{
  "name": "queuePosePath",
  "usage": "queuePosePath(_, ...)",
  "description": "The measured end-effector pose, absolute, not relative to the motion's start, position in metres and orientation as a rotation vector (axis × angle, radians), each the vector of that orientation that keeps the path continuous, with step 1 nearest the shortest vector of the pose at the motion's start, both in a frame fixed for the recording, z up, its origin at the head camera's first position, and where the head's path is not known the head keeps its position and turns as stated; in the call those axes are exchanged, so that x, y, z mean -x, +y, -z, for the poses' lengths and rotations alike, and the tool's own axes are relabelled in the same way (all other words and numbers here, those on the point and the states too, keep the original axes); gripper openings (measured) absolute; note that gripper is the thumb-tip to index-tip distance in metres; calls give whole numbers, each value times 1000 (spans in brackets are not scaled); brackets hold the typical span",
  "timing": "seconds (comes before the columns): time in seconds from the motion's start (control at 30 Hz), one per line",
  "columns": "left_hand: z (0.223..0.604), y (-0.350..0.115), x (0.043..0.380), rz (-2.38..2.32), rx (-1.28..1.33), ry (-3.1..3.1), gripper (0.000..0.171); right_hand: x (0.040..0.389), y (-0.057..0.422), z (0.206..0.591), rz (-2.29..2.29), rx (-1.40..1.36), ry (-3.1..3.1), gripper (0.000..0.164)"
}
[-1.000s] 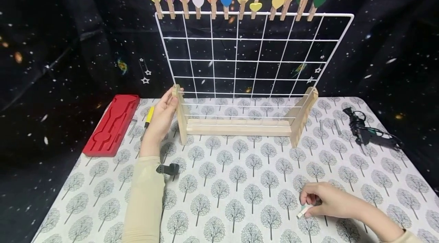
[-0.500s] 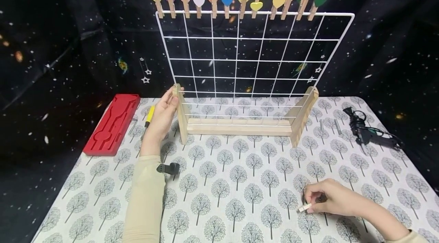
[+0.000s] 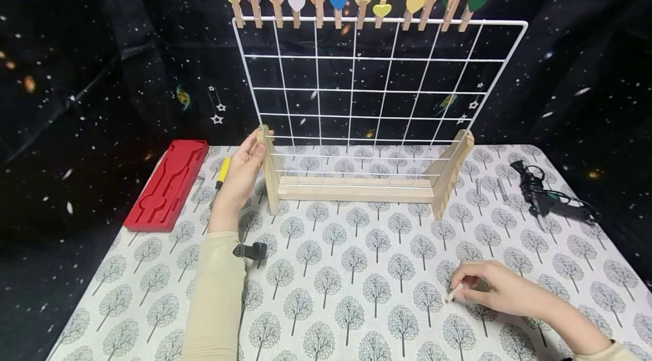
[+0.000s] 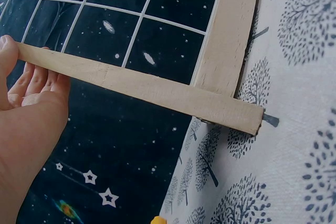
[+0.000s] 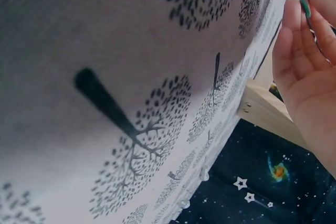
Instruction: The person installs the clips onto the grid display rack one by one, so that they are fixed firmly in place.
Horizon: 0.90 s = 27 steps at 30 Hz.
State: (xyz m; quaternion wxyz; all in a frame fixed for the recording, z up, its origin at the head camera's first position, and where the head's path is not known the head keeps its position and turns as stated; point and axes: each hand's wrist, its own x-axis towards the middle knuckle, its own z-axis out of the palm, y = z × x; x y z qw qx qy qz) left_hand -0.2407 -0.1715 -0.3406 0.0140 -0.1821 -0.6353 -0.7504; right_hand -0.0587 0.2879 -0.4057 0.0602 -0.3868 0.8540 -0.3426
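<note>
A white wire grid rack (image 3: 333,89) stands upright in a wooden stand (image 3: 356,194). Along its top bar sits a row of small wooden clothespins with coloured hearts (image 3: 338,1). My left hand (image 3: 239,177) holds the stand's left side post (image 4: 105,74), thumb on the near side and fingers behind it. At the lower right of the head view, my right hand (image 3: 504,290) pinches a small wooden clothespin (image 3: 451,294) just above the cloth. In the right wrist view a green part (image 5: 304,4) of it shows at the fingertips; the rest is mostly hidden.
On the left lie a red moulded tray (image 3: 165,191) and a yellow-handled tool (image 3: 222,171). Small metal pieces (image 3: 501,188) and a black tool with a cord (image 3: 555,200) lie at the right. A tree-print cloth (image 3: 326,259) covers the table; a dark starry curtain (image 3: 102,55) hangs behind.
My right hand has moved slightly away from the table's near edge, and the clothespin in its fingers has turned. The left hand keeps its hold on the post.
</note>
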Motion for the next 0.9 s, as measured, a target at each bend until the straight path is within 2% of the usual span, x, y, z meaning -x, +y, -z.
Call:
queuePosePath(0.27, 338, -172, 238, 2310, 534, -2021, 51, 65, 285, 404, 1066, 1190, 2709, 27)
queuePosePath(0.47, 339, -173, 237, 2315, 522, -2023, 50, 75, 278, 381, 993, 1078, 2919, 34)
queuePosePath(0.6, 339, -173, 237, 2314, 535, -2023, 51, 90, 277, 349, 974, 1173, 2862, 35)
queuePosePath(0.73, 339, -173, 237, 2308, 540, -2023, 51, 113, 279, 299, 932, 1318, 2865, 41)
queuePosePath(0.9, 338, -171, 238, 2313, 550, -2010, 51, 135, 277, 227, 1036, 1148, 3032, 34)
